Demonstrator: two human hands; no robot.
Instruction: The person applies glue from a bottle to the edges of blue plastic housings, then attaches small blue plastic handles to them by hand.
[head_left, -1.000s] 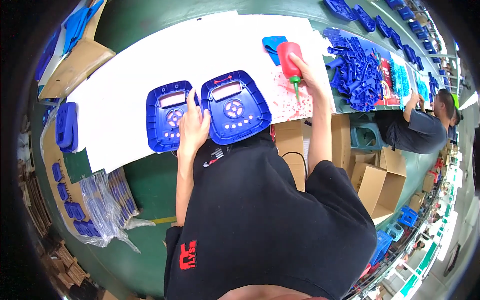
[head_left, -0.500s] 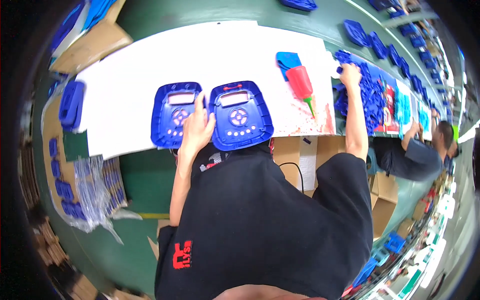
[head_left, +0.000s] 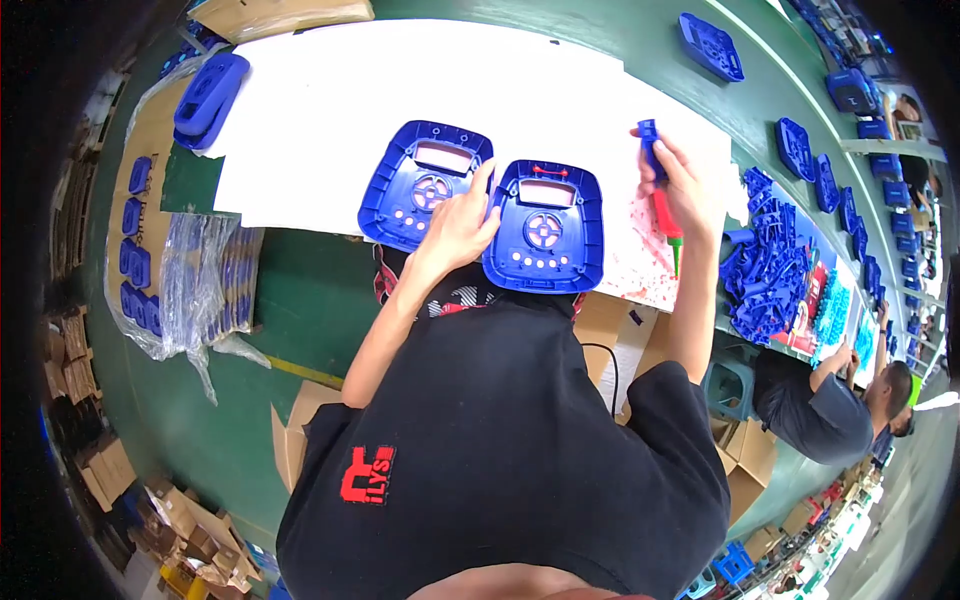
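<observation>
Left hand (head_left: 462,222) spread flat between two blue panels (head_left: 545,227); right hand (head_left: 682,185) pinching small blue part (head_left: 649,140). Risk: nearby red bottle (head_left: 667,217) may smear the table (head_left: 330,90).

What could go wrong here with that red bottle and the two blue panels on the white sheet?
The right hand holds a small blue part directly over the red squeeze bottle, so it might knock it or smear the red stains onto parts. The right blue panel sits at the white sheet edge nearest the person; the left hand, resting between both panels, could nudge it off.
</observation>
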